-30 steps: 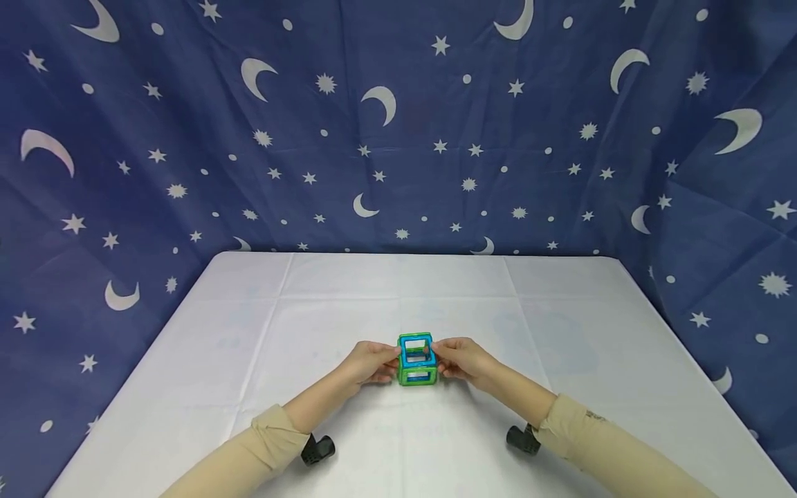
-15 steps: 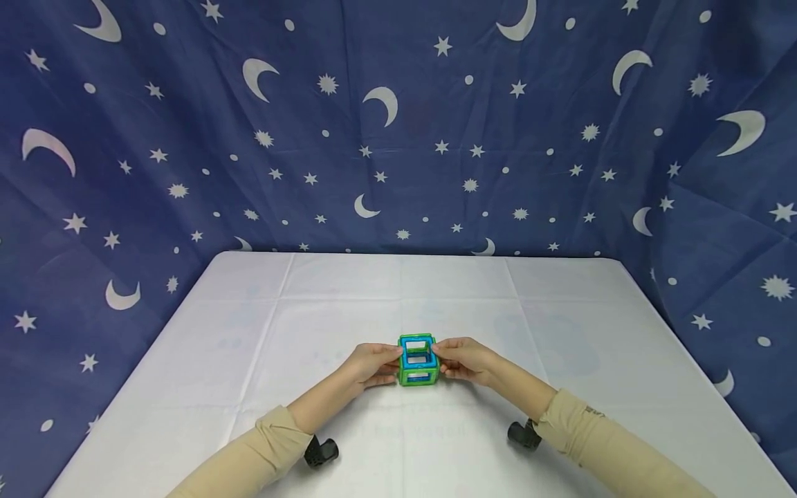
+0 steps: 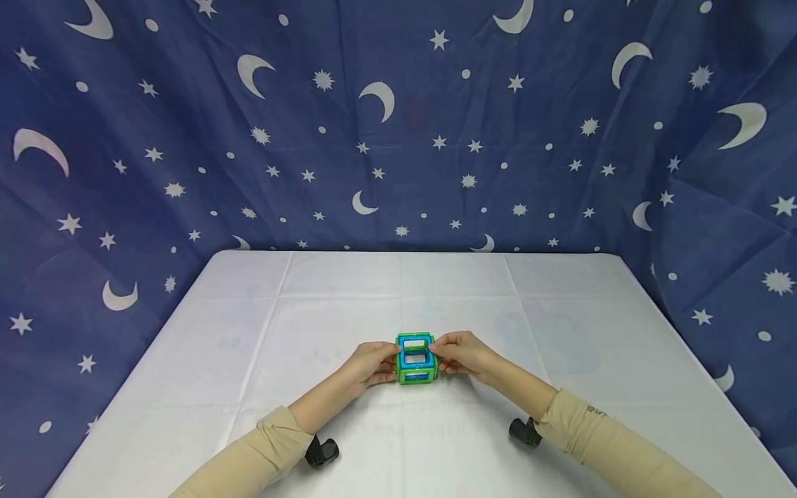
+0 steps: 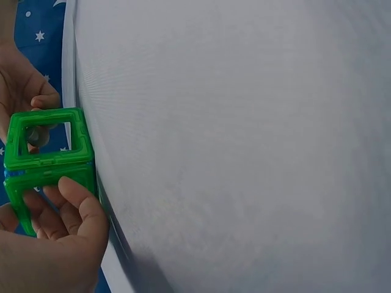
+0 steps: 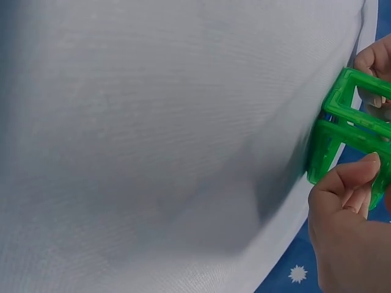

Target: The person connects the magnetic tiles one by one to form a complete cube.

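Note:
A small cube of magnetic tiles (image 3: 415, 367) stands on the white tablecloth, with blue open-centred square frames on top and green ones at the front and sides. My left hand (image 3: 372, 364) grips its left side; in the left wrist view the thumb lies on a green tile (image 4: 49, 161) and the fingers reach behind the frame. On the opposite side my right hand (image 3: 463, 354) pinches the cube, thumb near the top edge. The right wrist view shows that thumb and fingers (image 5: 357, 177) at a green frame (image 5: 354, 135). The cube's underside is hidden.
The white-covered table (image 3: 311, 277) spreads around the cube. A dark blue curtain (image 3: 411, 173) with moons and stars hangs behind and at both sides. Black wrist-worn devices (image 3: 322, 452) show below both forearms.
The blue top tile looks squarer to the cube's edges than a second ago. Both hands keep their hold, and the head view has shifted slightly.

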The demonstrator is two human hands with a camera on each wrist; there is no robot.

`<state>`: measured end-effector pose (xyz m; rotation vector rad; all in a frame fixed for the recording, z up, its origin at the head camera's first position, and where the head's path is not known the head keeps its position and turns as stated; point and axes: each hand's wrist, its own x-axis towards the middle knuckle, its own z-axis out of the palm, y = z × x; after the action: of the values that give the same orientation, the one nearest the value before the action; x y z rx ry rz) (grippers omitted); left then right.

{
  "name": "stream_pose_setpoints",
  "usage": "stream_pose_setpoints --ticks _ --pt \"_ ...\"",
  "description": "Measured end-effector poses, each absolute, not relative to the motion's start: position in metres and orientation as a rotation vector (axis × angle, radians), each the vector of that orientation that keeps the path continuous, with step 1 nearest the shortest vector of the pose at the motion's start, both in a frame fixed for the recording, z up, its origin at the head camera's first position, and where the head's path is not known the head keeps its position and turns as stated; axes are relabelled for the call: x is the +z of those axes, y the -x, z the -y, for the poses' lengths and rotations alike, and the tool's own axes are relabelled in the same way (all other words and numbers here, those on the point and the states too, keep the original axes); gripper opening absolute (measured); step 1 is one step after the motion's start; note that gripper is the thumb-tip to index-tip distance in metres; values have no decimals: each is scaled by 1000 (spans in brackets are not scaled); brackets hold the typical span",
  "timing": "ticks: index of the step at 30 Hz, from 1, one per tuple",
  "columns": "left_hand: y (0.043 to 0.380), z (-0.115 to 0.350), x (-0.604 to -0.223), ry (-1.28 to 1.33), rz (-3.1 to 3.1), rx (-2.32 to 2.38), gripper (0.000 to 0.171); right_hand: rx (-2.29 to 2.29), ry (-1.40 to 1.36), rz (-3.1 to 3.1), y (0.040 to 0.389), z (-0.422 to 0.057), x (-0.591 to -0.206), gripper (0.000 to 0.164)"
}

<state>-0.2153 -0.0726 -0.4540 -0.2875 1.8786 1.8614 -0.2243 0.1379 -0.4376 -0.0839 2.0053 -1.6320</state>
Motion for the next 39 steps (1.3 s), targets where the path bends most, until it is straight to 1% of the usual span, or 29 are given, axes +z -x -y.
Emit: stream_pose_setpoints --ticks 7,15,18,20,22,24,25,27,29,30,32,36,39 --pt "216 73 -452 254 -1886 1858 32 -1617 82 -2045 226 -137 -437 21" --pt "214 73 -446 290 -1941 1843 31 -1629 77 -2044 228 -135 -436 26" --pt "213 75 -445 283 -1999 1839 30 -1633 67 -2086 227 -135 -436 26" --pt "214 80 -445 208 -2088 1812 31 -1608 79 -2167 227 -136 -435 26" --pt "218 87 -444 38 -2198 1732 40 -1532 184 -2306 228 -140 -433 28" --pt "221 95 -442 -163 -2273 1628 57 -1375 383 -2448 230 -145 -431 37" --pt "223 99 -442 -279 -2306 1557 68 -1276 503 -2499 230 -147 -431 45" --pt "224 103 -441 -466 -2349 1408 88 -1076 749 -2563 230 -150 -430 67" --pt "224 102 -443 -571 -2384 1290 98 -930 901 -2558 228 -150 -430 85" --pt "224 101 -445 -617 -2421 1239 99 -880 934 -2555 228 -149 -431 92" --pt "224 96 -449 -679 -2471 1193 95 -856 945 -2564 226 -146 -433 96" --pt "224 89 -455 -711 -2488 1245 82 -972 889 -2571 225 -143 -438 91" --pt "225 87 -456 -715 -2450 1278 82 -1058 854 -2557 223 -143 -441 87"
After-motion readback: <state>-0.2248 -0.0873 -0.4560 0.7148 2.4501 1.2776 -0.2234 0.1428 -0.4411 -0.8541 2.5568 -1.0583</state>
